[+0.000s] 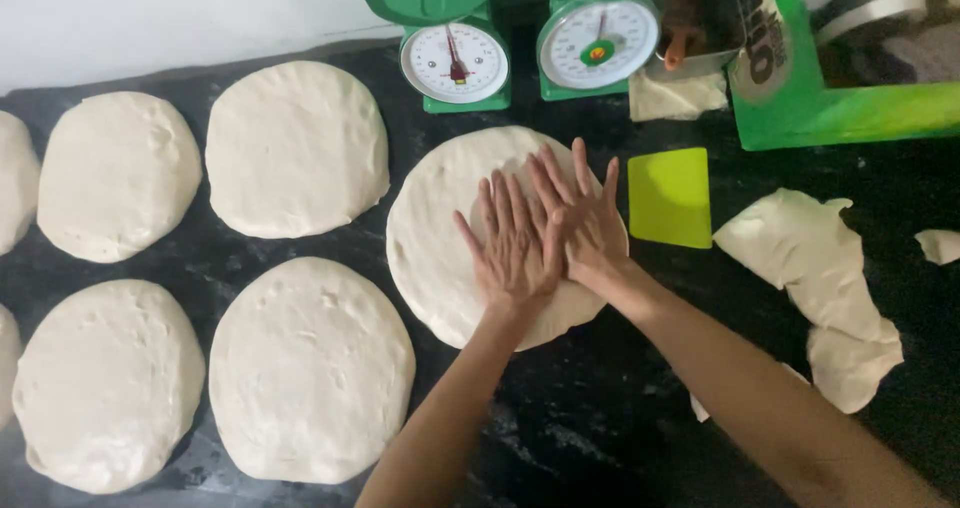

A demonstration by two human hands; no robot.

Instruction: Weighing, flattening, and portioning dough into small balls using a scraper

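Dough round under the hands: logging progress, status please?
Left hand and right hand flat, open, side by side on dough round. Round lies flattened on dark counter. Green scraper beside it, apart.

I am at a bakery-style kitchen bench. The dark stone worktop (560, 418) before me is laid with flattened round discs of pale dough (297, 148) in rows to the left. At the far edge stand two green dial weighing scales (455, 63). A lime-green plastic dough scraper (670, 198) lies to the right, near a torn lump of raw dough (820, 288).
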